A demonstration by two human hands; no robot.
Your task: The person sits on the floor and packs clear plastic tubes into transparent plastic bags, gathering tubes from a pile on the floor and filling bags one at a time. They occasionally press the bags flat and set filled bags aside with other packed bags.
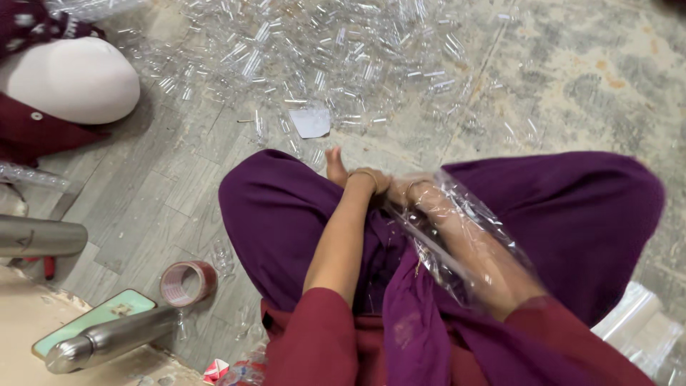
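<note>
Hands meeting at twelve o'clock: right hand (414,191) sleeved inside a flimsy, slippery clear plastic bag (457,243), left hand (375,182) pinching its edge.

Heap of clear tubes (321,50) ahead on the floor (543,86); tape roll (187,282) and flask (107,342) at left.

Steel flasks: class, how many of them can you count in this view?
2. One steel flask lies at the left edge, partly cut off; the other steel flask lies lower left beside the green phone. Others may be outside the frame.
</note>
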